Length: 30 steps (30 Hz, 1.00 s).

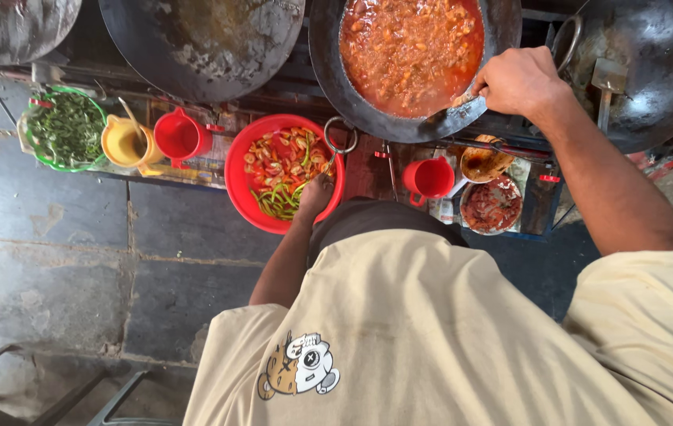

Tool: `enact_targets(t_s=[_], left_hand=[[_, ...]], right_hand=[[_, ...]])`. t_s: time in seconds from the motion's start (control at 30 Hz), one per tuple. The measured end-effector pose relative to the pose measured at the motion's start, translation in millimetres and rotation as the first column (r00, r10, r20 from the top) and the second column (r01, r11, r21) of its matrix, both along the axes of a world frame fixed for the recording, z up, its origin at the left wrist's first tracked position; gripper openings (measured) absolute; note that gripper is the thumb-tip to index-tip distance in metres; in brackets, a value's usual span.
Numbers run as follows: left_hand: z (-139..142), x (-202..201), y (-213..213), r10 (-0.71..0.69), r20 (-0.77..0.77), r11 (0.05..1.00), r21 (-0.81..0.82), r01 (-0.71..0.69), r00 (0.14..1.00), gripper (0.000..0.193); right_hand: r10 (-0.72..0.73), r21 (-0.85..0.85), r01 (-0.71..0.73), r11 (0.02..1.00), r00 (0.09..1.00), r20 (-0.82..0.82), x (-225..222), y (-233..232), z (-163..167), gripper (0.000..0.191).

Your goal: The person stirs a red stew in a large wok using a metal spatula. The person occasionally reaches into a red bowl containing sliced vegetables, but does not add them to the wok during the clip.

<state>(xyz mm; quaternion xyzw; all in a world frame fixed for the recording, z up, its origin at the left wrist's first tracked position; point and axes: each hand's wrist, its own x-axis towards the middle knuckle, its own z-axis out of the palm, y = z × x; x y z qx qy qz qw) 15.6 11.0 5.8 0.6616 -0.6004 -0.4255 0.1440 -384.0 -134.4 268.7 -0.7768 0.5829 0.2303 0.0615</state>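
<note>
Inside the round red plastic bowl (239, 185) of sliced tomato and green chilli, the left hand (314, 195) pinches vegetables. The right hand (519, 79) grips a utensil handle at the dark iron wok (328, 63) of orange-red curry just above the bowl.

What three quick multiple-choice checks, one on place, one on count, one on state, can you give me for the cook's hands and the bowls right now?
1. Where is the left hand?
A. in the red bowl of chopped vegetables
B. on the yellow jug
C. in the green basket

2. How many red jugs stand on the counter?
A. one
B. two
C. four

3. What is the right hand doing?
A. hanging free
B. gripping a utensil at the edge of the wok of orange-red curry
C. resting on the counter

Answers: 1 A, its fingers lie among the tomato and chilli pieces. 2 B, one beside the yellow jug, one below the wok. 3 B, it is closed on a handle at the rim.
</note>
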Motion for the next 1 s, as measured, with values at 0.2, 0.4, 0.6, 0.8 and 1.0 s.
enact_targets(t_s=[0.2, 0.4, 0.6, 0.8, 1.0], left_hand=[[-4.0, -7.5, 7.3, 0.017, -0.012, 0.999, 0.043, -0.017, 1.0, 0.026], [-3.0, -6.5, 6.1, 0.005, 0.036, 0.999, -0.042, -0.004, 0.999, 0.026], [-2.3, -8.5, 8.2, 0.027, -0.02, 1.0, -0.005, -0.028, 0.999, 0.025], [-1.3, -6.7, 3.9, -0.008, 0.004, 1.0, 0.003, 0.008, 1.0, 0.024], [-2.0, -5.3, 4.0, -0.015, 0.0, 1.0, -0.002, 0.015, 1.0, 0.023]], right_hand=[[0.029, -0.053, -0.023, 0.998, 0.994, 0.105, 12.1, -3.1, -3.0, 0.025], [-0.017, -0.003, 0.018, 1.0, 0.99, 0.143, 24.8, -6.4, -6.8, 0.021], [0.031, -0.037, -0.025, 0.999, 0.987, 0.158, 26.6, -5.0, -7.9, 0.022], [0.026, -0.015, -0.024, 1.0, 0.993, 0.112, 32.4, -3.7, -3.8, 0.024], [-0.053, 0.056, 0.05, 0.997, 0.998, 0.041, 27.1, -1.1, -2.7, 0.022]])
